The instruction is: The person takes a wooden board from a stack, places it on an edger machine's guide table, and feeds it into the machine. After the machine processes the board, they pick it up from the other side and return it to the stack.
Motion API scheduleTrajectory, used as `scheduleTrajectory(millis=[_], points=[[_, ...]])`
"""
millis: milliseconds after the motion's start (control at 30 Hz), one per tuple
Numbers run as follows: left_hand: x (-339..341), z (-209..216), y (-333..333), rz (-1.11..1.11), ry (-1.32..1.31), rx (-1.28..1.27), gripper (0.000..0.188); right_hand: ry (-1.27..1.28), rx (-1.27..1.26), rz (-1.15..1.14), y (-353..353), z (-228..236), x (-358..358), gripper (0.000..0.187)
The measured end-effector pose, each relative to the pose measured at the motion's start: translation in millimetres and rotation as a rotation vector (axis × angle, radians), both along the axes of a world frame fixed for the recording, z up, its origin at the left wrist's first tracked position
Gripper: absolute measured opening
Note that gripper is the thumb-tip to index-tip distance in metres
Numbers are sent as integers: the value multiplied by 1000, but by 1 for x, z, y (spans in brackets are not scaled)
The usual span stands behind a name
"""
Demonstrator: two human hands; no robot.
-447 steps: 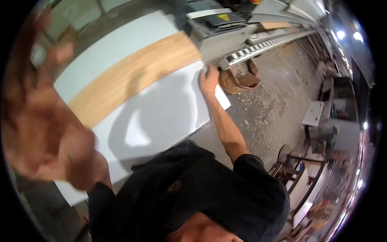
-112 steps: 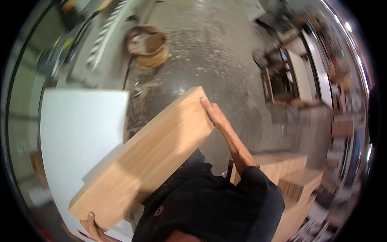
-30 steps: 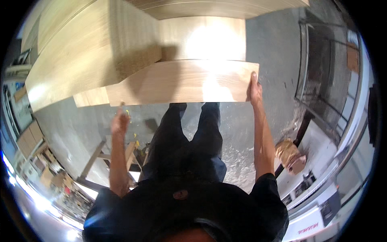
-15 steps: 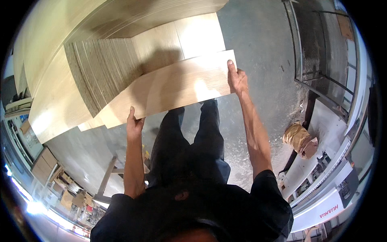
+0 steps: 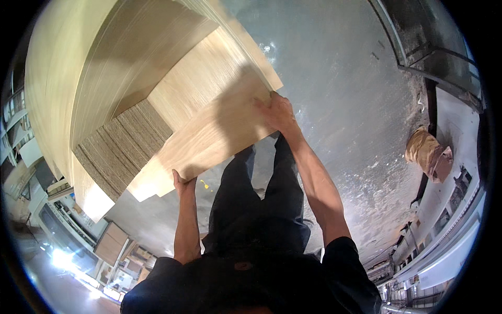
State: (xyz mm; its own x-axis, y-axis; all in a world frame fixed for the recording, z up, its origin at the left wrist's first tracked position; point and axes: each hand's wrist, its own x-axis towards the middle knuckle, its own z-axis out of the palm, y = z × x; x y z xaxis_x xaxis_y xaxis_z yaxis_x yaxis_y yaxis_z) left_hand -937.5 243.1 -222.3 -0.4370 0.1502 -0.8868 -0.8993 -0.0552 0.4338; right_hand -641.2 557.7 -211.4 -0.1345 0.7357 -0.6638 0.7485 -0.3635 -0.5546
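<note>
A long pale wood-faced board [image 5: 209, 131] lies across in front of me, on or just above a stack of similar boards whose brown chipboard edges [image 5: 123, 149] face left. Under the board's near left edge, my left hand [image 5: 185, 183] grips with the thumb on top. My right hand [image 5: 277, 111] holds its right end, fingers partly over the face and blurred. A shadow falls across the board's middle. Whether the board touches the stack all along cannot be told.
Large pale panels [image 5: 57, 89] rise at the upper left beside the stack. A grey concrete floor [image 5: 334, 104] stretches to the right. Along the right stand a brown wrapped roll [image 5: 426, 152] and a dark metal frame [image 5: 442, 68].
The view has turned, and the board now slants more steeply up to the right. My right hand has shifted from a thumb-up grip to reaching over the board's end. Both hands still hold it.
</note>
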Motion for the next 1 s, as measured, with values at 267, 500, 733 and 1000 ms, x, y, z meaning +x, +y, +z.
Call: scheduleTrajectory(millis=[267,500,733,1000], points=[[-5,-7,-2,-76,59,-8,71,79,38,59,9,16,-9,61],[-1,-17,-4,-166,29,47,77,99,-41,34,7,12,11,65],[-26,-27,-78,-301,421,-484,34,166,-58,-47,9,-6,42,66],[-153,20,-75,-792,556,-508,56,75,23,-98,31,21,48,68]])
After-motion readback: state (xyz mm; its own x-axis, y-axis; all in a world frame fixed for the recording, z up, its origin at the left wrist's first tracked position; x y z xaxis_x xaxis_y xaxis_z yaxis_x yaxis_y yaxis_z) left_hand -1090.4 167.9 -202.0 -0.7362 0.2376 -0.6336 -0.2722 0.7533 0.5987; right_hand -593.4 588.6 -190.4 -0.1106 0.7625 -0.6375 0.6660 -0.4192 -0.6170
